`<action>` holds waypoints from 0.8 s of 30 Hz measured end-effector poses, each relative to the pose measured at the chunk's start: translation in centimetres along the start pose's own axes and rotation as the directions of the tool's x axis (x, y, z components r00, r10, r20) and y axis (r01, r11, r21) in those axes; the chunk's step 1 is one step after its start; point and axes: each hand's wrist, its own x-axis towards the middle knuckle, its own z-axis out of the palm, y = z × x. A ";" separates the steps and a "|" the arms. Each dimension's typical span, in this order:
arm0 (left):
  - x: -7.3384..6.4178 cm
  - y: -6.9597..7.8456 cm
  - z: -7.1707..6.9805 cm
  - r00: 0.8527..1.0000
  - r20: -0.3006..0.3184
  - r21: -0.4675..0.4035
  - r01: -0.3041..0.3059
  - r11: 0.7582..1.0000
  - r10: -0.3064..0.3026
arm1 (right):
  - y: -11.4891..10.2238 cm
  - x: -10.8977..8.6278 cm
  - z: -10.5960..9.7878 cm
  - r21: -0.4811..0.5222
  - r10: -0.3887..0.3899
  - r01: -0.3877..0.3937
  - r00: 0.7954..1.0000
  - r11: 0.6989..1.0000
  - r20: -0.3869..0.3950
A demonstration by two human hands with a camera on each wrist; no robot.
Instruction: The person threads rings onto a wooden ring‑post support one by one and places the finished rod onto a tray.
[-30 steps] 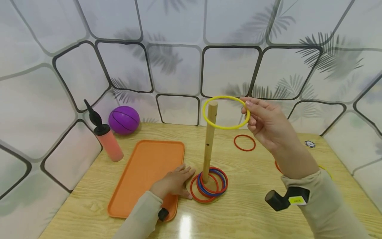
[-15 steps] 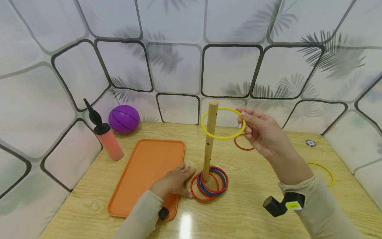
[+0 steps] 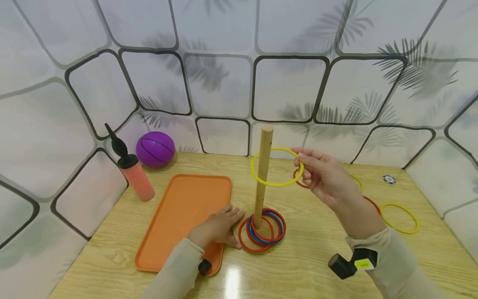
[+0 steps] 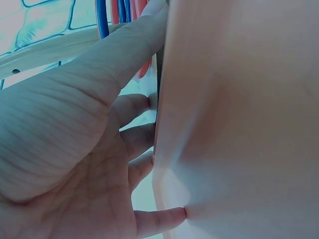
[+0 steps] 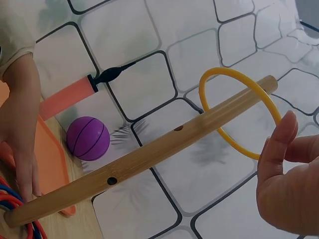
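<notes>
Fingers of your right hand (image 3: 326,176) pinch a yellow plastic-looking ring (image 3: 278,185) around the round wooden post (image 3: 264,166).
Lowering, it seems; next, ease it onto the thin red and blue rings (image 3: 278,238), then let go (your left hand (image 3: 216,229) lies spread nearby).

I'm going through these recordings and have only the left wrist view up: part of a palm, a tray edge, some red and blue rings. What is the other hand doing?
Observer: The right hand pinches a yellow ring that encircles the wooden post, partway down it.

Reviewer: Are any rings lying loose, off the post?

Observer: Yes; among others, the head view shows a second yellow ring flat on the table, out past the right arm.

Reviewer: And what sits beyond the tray?

Observer: A purple ball, past the tray's far left corner, near the wall.
</notes>
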 end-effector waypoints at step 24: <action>-0.1 0.0 -0.1 1.000 -0.004 -0.016 -0.005 1.000 0.005 | 6.0 -1.3 -3.7 -0.025 0.132 -0.131 0.991 0.991 0.013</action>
